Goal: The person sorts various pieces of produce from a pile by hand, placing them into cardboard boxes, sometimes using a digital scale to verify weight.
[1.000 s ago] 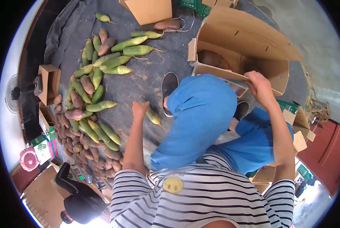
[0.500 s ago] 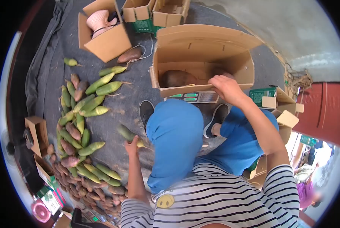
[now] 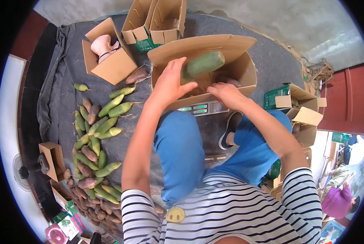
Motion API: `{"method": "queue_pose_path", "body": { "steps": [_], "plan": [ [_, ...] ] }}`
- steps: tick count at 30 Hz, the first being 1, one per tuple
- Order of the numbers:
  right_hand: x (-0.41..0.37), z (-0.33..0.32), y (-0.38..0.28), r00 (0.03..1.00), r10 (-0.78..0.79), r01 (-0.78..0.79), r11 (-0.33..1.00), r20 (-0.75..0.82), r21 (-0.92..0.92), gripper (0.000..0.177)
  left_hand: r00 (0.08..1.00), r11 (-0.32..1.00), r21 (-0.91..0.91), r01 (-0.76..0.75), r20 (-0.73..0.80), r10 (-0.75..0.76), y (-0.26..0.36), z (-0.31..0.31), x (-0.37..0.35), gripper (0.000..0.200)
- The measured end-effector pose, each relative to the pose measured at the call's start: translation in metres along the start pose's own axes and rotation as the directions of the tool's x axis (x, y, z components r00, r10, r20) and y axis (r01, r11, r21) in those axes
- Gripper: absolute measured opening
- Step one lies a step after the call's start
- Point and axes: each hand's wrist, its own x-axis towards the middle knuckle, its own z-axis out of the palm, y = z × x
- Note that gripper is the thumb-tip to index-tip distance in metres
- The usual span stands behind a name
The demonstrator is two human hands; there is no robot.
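A long green radish (image 3: 205,64) is at my left hand (image 3: 170,81), over the opening of a cardboard box (image 3: 241,44). The thumb and fingers of that hand are around its near end. My right hand (image 3: 227,94) rests on the box's near edge, fingers bent over the rim. Dark reddish radishes (image 3: 230,80) lie inside the box, partly hidden by my hands. The box stands on a scale with green displays (image 3: 200,108). On the dark cloth to the left lies a pile of green and reddish radishes (image 3: 102,126).
An open box with a pink hat (image 3: 102,48) and two open boxes (image 3: 165,24) stand beyond. More boxes (image 3: 300,101) are at the right. A reddish radish (image 3: 137,75) lies near the box. A person in purple (image 3: 337,201) is far right.
My left hand has risen from the floor beside my knee to over the box, bringing the green radish along. My right hand stays at the near edge. The whole view has shifted slightly.
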Motion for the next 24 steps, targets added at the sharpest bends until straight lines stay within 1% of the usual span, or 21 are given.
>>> {"method": "queue_pose_path", "body": {
  "steps": [1, 4, 5, 8, 9, 12, 13, 16, 17, 19, 20, 21, 22, 23, 24],
  "plan": [
    [0.000, 0.000, 0.001, 1.000, -0.004, 0.004, 1.000, 0.001, 0.014, 0.009, 0.999, 0.999, 0.051, -0.015, 0.036, 0.013, 0.000, 0.005, 0.004, 0.066],
    [-0.003, 0.001, 0.004, 1.000, 0.003, -0.003, 0.999, -0.003, 0.047, 0.009, 0.992, 0.996, 0.085, 0.007, 0.122, -0.018, 0.038, -0.016, -0.014, 0.066],
    [-0.003, 0.003, 0.008, 1.000, 0.006, -0.006, 0.999, -0.005, 0.049, 0.009, 0.990, 0.994, 0.109, -0.006, 0.139, -0.010, 0.052, -0.021, -0.025, 0.061],
    [-0.003, 0.006, 0.011, 1.000, 0.000, 0.001, 0.999, -0.007, 0.049, 0.012, 0.980, 0.983, 0.181, 0.010, 0.194, -0.046, 0.090, -0.021, -0.054, 0.056],
    [-0.003, 0.005, 0.010, 1.000, 0.001, -0.001, 0.999, 0.005, 0.044, 0.012, 0.983, 0.975, 0.222, 0.002, 0.180, -0.043, 0.097, -0.018, -0.061, 0.051],
    [-0.002, 0.004, 0.008, 0.999, 0.016, -0.017, 0.999, 0.031, 0.046, 0.014, 0.989, 0.925, 0.377, 0.033, 0.123, -0.086, 0.095, -0.003, -0.071, 0.049],
    [-0.002, 0.004, 0.008, 0.999, 0.021, -0.023, 0.999, 0.040, 0.050, 0.015, 0.991, 0.915, 0.400, 0.044, 0.098, -0.091, 0.094, -0.001, -0.073, 0.046],
    [-0.003, 0.000, 0.001, 0.999, 0.030, -0.028, 0.998, 0.039, -0.052, 0.018, 0.992, 0.915, 0.390, 0.103, 0.025, -0.123, 0.089, -0.006, -0.074, 0.041],
    [-0.003, -0.006, -0.008, 0.997, -0.036, 0.033, 0.998, -0.061, -0.050, 0.020, 0.992, 0.922, 0.367, 0.122, -0.038, -0.116, 0.088, -0.007, -0.075, 0.039],
    [-0.003, -0.021, -0.035, 0.951, -0.162, 0.151, 0.987, -0.263, -0.062, 0.023, 0.981, 0.936, 0.319, 0.149, -0.165, -0.100, 0.083, -0.010, -0.075, 0.036],
    [-0.005, -0.018, -0.054, 0.948, -0.101, 0.127, 0.990, -0.300, 0.068, 0.026, 0.970, 0.937, 0.311, 0.159, -0.224, -0.091, 0.081, -0.012, -0.076, 0.036],
    [-0.009, -0.017, -0.080, 0.953, 0.000, 0.084, 0.961, -0.302, 0.265, 0.026, 0.957, 0.939, 0.301, 0.167, -0.278, -0.081, 0.080, -0.013, -0.077, 0.035],
    [-0.011, -0.014, -0.104, 0.957, 0.141, 0.009, 0.857, -0.252, 0.516, 0.029, 0.940, 0.941, 0.290, 0.173, -0.334, -0.070, 0.079, -0.012, -0.077, 0.034],
    [-0.010, -0.002, -0.128, 0.934, 0.333, -0.116, 0.624, -0.129, 0.773, 0.036, 0.940, 0.940, 0.296, 0.169, -0.336, -0.063, 0.079, -0.012, -0.077, 0.034],
    [-0.007, 0.044, -0.140, 0.884, 0.466, -0.190, 0.413, -0.028, 0.891, 0.044, 0.940, 0.938, 0.304, 0.165, -0.337, -0.056, 0.078, -0.011, -0.077, 0.034]
  ]
}}
